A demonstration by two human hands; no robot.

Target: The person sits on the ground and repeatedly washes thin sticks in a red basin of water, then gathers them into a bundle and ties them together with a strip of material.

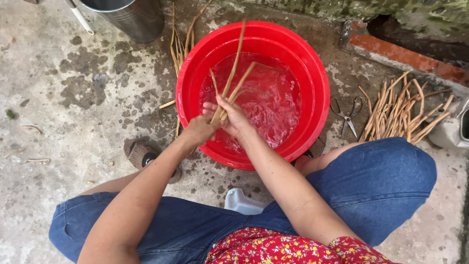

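I sit low with my knees apart, so the round red plastic basin (312, 93) stands between my feet and both arms reach it easily. My left hand (198, 129) and my right hand (234, 120) meet above the near side of the basin, and both are closed around a small bundle of long, thin, tan plant stems (233, 80). I grip the bundle at its lower end, the two hands touching each other, so the stems fan upward and away from me over the water; one long stem reaches past the far rim. The water (271, 110) in the basin is rippled and looks pink from the red walls. On the wet concrete ground (73, 112) to my right lies a loose heap of similar tan stems (403, 110), near enough to take with one arm, and a pair of metal scissors (348, 115) lies between this heap and the basin. A few more stems (180, 49) lie behind the basin on the left side, beside a grey metal bucket (129, 17). Under me I can see a corner of a pale plastic stool (242, 201).
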